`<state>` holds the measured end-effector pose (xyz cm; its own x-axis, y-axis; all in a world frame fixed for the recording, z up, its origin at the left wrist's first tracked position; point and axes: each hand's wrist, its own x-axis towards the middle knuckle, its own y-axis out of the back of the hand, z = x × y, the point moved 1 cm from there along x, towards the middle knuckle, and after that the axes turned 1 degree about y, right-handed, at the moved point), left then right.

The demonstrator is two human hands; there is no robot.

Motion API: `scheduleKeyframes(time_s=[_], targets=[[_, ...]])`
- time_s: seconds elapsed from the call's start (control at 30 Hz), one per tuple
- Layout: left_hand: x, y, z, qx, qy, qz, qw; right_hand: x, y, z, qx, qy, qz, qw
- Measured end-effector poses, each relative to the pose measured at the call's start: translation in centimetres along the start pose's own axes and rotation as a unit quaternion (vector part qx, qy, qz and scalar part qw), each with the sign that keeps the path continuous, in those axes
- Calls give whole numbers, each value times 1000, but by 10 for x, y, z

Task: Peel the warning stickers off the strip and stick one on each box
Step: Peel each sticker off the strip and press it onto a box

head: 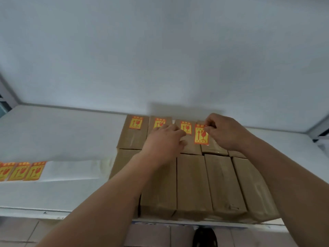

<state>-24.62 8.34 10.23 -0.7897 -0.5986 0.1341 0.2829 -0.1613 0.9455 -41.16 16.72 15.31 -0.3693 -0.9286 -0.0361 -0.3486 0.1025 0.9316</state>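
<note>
Brown cardboard boxes lie in two rows on a white table (53, 132). Three boxes in the far row carry a yellow-and-red warning sticker, the leftmost sticker (136, 123) in full view. My right hand (226, 132) pinches the top edge of a fourth warning sticker (200, 135) and holds it over the far-row box (212, 147) on the right. My left hand (164, 141) rests with spread fingers on the far-row boxes, partly covering the second sticker. The sticker strip (23, 171) lies at the left with three stickers on its white backing.
The near row of boxes (193, 182) has bare tops and reaches the table's front edge. A white wall stands close behind the table. Tiled floor and a dark shoe (204, 237) show below the table edge.
</note>
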Motion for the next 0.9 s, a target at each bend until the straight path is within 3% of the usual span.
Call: scheduleKeyframes(time_s=[0.33,0.9], targets=[[32,-39,55,-2,-91,-37,995,33,3,69,51,-30,19,998],[35,-46,53,14,-92,-70,993,67,-23,86,70,-44,-12,997]])
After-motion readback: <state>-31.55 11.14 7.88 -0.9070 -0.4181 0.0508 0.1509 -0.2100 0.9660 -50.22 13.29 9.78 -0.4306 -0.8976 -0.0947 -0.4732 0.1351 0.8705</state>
